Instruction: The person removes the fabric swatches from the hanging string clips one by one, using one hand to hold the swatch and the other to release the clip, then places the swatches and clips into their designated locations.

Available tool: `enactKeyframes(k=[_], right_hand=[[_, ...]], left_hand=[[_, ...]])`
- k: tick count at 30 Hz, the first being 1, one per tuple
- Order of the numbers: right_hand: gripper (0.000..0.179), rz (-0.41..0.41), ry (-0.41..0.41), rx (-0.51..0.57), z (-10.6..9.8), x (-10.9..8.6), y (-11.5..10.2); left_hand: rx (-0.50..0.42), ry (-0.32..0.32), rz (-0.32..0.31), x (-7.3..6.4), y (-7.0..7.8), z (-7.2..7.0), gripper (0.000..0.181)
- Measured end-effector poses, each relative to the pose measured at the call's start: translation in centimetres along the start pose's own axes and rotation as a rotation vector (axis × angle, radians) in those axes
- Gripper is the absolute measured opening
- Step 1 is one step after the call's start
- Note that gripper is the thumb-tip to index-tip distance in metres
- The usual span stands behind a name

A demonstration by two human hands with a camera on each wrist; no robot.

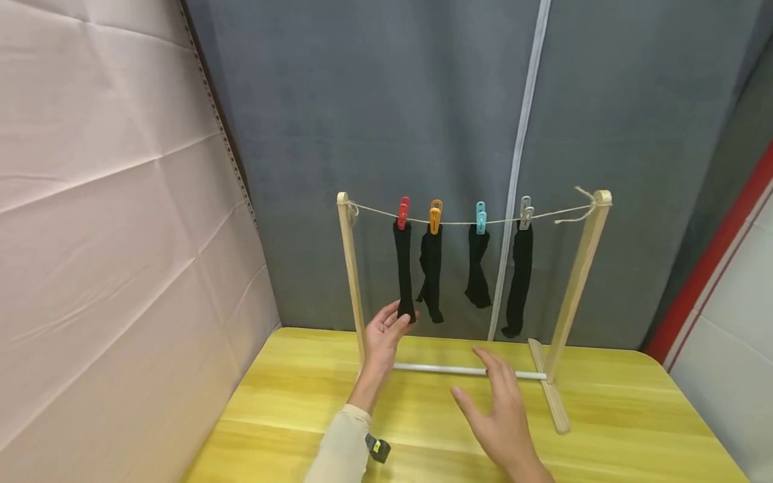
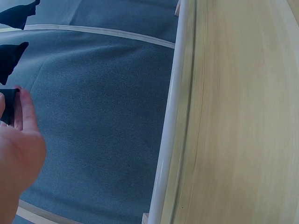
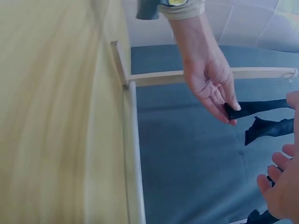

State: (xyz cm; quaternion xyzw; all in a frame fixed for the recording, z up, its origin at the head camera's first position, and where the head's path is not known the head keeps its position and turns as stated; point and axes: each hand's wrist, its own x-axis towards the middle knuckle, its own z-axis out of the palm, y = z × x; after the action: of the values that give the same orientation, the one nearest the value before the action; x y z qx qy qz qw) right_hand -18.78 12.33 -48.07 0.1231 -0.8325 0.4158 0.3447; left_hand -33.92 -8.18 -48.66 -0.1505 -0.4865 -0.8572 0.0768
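Observation:
A black sock (image 1: 403, 268) hangs from the string under a red clothespin (image 1: 403, 213), leftmost of the row. My left hand (image 1: 386, 332) pinches its lower end between thumb and fingers, also seen with the sock tip (image 2: 8, 105) in the left wrist view. To its right hang a second black sock (image 1: 431, 272) under an orange clothespin (image 1: 435, 216), a third (image 1: 478, 268) under a blue clothespin (image 1: 480, 217), and another (image 1: 519, 282) under a grey clothespin (image 1: 526, 212). My right hand (image 1: 498, 416) is held over the table, fingers spread and holding nothing.
The string (image 1: 374, 211) runs between two wooden posts, left (image 1: 351, 268) and right (image 1: 578, 288), joined low down by a white rod (image 1: 447, 368). This rack stands on a yellow wood-grain table (image 1: 290, 396). A grey curtain (image 1: 386, 100) hangs behind, with a pale cloth wall (image 1: 121, 201) at left.

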Motion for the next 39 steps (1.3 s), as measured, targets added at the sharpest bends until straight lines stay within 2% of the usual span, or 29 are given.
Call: enactKeyframes(k=[5,9,14,20,28,36,39], right_hand=[[0.056,0.028,-0.030,0.107,-0.4,1.2,-0.9],[0.051,0.006,-0.056,0.146,-0.9,3.0,-1.5],[0.051,-0.094,-0.039,0.122,-1.4,5.9,-2.6],[0.052,-0.189,-0.002,0.123,-1.8,9.1,-4.2],[0.058,-0.230,-0.005,0.118,-1.8,11.6,-6.4],[0.068,-0.270,-0.007,0.098,-1.4,13.7,-7.5],[0.068,-0.306,0.018,0.064,-1.1,14.7,-7.8]], left_hand=[[-0.024,0.006,0.025,0.1,-0.3,0.4,0.018],[-0.021,0.018,0.041,0.3,-0.2,0.6,0.012],[0.018,0.016,0.075,0.5,0.0,0.8,0.017],[0.008,-0.010,0.091,0.6,-0.1,1.0,0.020],[-0.005,-0.007,0.085,0.0,-0.5,0.9,0.025],[-0.012,-0.007,0.072,-0.1,-0.7,1.0,0.028],[-0.006,-0.003,0.066,-0.1,-0.7,1.2,0.029]])
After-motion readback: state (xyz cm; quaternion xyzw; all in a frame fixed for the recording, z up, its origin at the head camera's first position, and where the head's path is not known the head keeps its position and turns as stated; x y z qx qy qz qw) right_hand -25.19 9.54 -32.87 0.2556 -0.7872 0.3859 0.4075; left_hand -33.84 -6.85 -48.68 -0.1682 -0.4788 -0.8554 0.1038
